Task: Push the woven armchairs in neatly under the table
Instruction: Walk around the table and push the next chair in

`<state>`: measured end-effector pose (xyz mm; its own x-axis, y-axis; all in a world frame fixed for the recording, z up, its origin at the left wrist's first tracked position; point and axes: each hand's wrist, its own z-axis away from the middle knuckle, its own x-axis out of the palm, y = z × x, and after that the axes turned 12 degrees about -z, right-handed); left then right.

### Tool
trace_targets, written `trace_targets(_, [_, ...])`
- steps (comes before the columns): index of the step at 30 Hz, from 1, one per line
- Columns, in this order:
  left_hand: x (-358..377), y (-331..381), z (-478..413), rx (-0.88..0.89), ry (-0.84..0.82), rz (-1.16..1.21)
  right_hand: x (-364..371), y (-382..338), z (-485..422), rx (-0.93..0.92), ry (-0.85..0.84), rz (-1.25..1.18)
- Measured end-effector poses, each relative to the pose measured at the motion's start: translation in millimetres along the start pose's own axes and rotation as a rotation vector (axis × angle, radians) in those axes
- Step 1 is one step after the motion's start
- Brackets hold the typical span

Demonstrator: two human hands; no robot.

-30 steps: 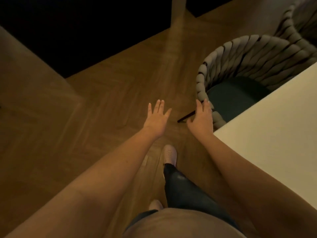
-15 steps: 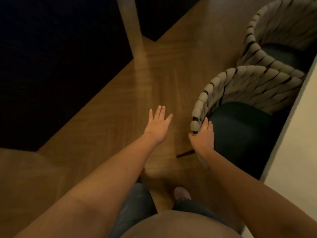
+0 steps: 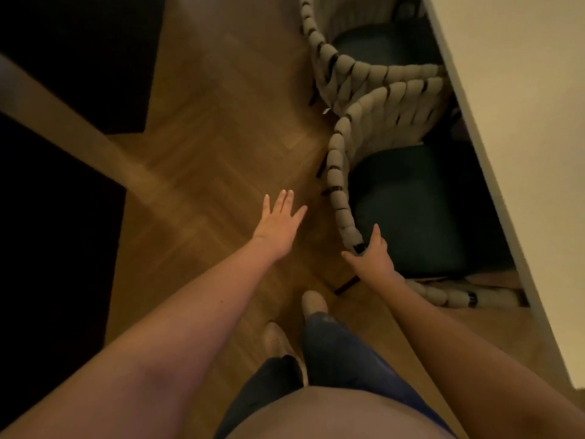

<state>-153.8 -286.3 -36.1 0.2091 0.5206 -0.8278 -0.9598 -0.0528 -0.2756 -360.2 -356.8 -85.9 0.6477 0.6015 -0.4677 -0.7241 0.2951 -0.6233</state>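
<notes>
The near woven armchair (image 3: 337, 172) has a thick beige rope rim and a dark green seat, partly under the white table (image 3: 522, 153) on the right. My right hand (image 3: 372, 256) grips the near end of its rim, fingers wrapped inside the backrest. My left hand (image 3: 278, 223) hovers over the floor left of the chair, flat, fingers apart, holding nothing. A second woven armchair (image 3: 329, 58) stands just beyond, touching the first, its seat also partly beneath the table edge.
Herringbone wood floor (image 3: 221, 147) stretches left of the chairs. Dark rugs or shadowed areas (image 3: 57, 232) lie on the far left. My feet in light shoes (image 3: 313, 304) stand close to the near chair's black leg (image 3: 345, 285).
The view has swung round so I look along the table edge. My right hand has stayed on the near chair's rim and closed around it; the left hand stays open.
</notes>
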Motion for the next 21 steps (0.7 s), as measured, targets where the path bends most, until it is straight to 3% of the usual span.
trace_targets(11, [-57.4,-22.7,-142.8,0.370,0.120,-0.265,13.9,-42.0,-59.4,0.147,0.025,-0.129])
trace_targets(17, [-87.1,-36.0,-220.5,0.628,0.114,-0.542,33.6,-62.1,-72.7,0.172,0.072,0.017])
trace_targets(21, [-100.4,-42.3,-267.0,0.801,0.145,-0.759,48.5,-77.9,-84.6,0.291,0.177,0.128])
